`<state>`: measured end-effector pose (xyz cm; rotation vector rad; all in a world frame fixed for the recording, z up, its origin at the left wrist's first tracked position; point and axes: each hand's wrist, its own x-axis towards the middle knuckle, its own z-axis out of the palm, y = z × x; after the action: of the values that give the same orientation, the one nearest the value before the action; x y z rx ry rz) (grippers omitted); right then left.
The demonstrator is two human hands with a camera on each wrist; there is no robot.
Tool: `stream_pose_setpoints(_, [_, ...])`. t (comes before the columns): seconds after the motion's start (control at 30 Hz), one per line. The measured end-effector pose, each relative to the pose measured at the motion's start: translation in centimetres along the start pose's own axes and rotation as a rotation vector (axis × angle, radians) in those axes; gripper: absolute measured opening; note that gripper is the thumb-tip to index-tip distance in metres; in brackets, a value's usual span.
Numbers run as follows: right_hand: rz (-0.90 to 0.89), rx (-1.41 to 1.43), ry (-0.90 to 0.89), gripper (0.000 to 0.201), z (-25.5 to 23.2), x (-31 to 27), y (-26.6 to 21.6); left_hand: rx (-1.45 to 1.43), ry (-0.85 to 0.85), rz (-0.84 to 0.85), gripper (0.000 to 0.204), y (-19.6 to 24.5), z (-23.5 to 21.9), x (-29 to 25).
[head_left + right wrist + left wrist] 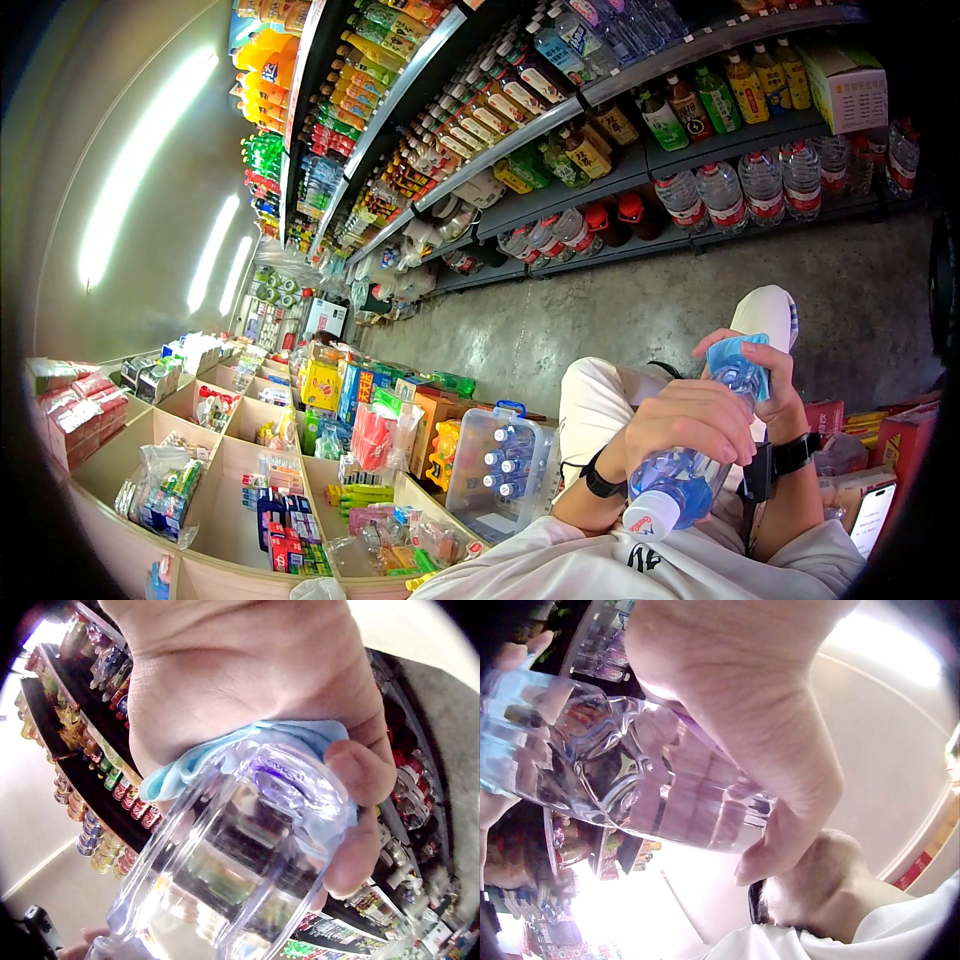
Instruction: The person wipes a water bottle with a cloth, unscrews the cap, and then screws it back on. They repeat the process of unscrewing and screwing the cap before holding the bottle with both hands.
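Observation:
A clear plastic bottle (685, 480) with a white cap (650, 515) is tilted in front of the body, cap end towards the torso. My left hand (690, 425) wraps round its middle; in the left wrist view the left hand (750, 705) curls over the bottle (697, 791), thumb on the near side. At the bottle's base, my right hand (775, 375) holds a light blue cloth (725, 350) against the plastic. The right wrist view shows the right hand (255, 675) pressing the folded cloth (315, 735) round the base of the bottle (225, 877).
Drink shelves (560, 115) run along the far side above a grey floor (620, 310). Left of the body stand a divided bin of packaged goods (225, 490) and a clear tub of small bottles (465, 515). A lit phone (873, 520) lies by boxes at the right.

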<state>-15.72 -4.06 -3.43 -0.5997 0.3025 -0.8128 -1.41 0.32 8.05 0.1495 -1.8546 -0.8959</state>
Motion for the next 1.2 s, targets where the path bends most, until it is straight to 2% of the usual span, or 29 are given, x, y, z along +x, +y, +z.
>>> stream_pose_setpoints(1.2, [-0.001, -0.011, 0.017, 0.064, -0.11, 0.02, 0.13, 0.004, -0.008, 0.000, 0.045, -0.06, -0.06, 0.05])
